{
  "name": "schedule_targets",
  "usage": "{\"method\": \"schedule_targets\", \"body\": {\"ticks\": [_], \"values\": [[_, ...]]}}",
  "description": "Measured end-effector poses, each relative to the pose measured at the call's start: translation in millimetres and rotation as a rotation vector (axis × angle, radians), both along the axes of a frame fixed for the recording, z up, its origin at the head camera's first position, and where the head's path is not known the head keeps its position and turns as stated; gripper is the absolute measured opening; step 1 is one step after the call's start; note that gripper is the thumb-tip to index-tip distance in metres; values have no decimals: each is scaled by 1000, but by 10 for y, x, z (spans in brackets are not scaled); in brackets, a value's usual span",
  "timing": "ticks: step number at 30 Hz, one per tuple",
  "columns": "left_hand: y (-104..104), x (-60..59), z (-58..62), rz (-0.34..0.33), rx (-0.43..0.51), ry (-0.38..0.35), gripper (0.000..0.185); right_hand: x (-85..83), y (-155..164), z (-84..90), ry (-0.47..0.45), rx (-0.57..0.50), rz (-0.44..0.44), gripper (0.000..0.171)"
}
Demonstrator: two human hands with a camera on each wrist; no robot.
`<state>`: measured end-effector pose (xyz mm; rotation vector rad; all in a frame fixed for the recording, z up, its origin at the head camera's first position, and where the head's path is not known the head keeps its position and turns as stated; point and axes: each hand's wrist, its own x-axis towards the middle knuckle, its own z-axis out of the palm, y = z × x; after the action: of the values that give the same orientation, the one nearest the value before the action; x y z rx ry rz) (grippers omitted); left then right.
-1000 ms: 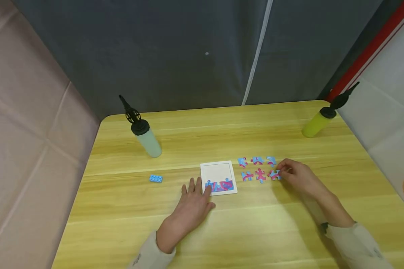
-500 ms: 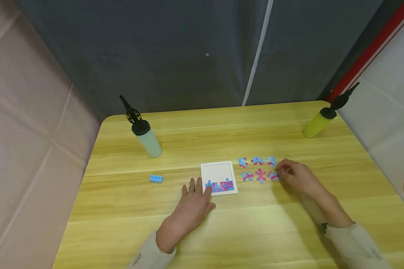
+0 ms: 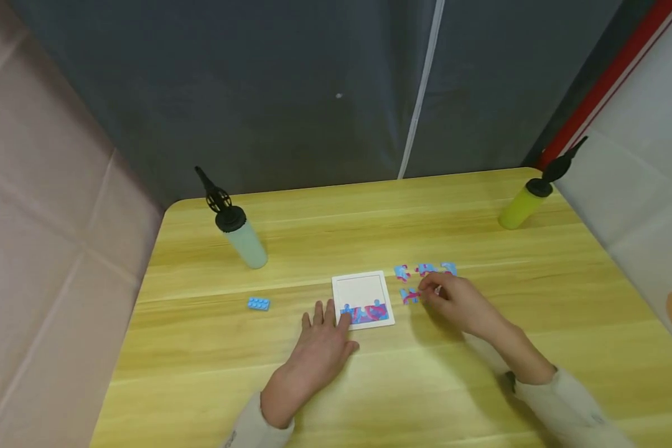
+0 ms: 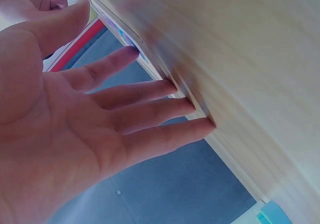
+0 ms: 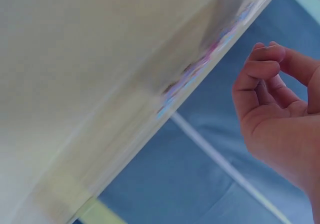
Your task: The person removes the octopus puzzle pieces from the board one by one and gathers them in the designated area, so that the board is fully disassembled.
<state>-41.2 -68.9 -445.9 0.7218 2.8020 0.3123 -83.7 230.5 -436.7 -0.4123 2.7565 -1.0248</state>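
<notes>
A: Your left hand (image 3: 320,339) is lying flat on the table (image 3: 325,236), fingers straight and slightly spread, with the fingertips (image 4: 175,88) pressing against the near left edge of the white puzzle tray (image 3: 363,297). My guess is that you are bracing the tray so it does not slide.

B: And the tray itself?

A: It is sitting near the middle of the table, just right of that hand. Its near row is holding blue and pink pieces; the far part is showing bare white.

B: What is your right hand (image 3: 457,303) doing?

A: It is hovering over the loose puzzle pieces (image 3: 424,270) lying just right of the tray. The wrist view is showing the fingers (image 5: 264,66) curling in with the thumb meeting the fingertips, as if pinching. Whether a piece is sitting between them, I cannot tell; the hand is covering the near pieces from above.

B: Anything else around you?

A: A small blue brick (image 3: 259,303) is lying left of your left hand, apart from it. A pale bottle with a black cap (image 3: 236,234) is standing at the far left, and a yellow-green one (image 3: 519,206) at the far right, both well apart from your hands.
</notes>
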Motion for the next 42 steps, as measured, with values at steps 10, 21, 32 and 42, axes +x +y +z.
{"method": "schedule_targets", "body": {"ticks": [10,21,32,42], "values": [[-16,-4,-19,13,14,43,48,-70,-597,2,13,7,128,14],[67,-27,13,42,8,20,50,-124,-1055,0,-56,79,230,21],[118,51,19,51,-2,6,54,-44,-1125,-53,-64,142,212,14],[111,-12,34,54,25,-33,58,-100,-1122,-35,-4,123,218,7]]}}
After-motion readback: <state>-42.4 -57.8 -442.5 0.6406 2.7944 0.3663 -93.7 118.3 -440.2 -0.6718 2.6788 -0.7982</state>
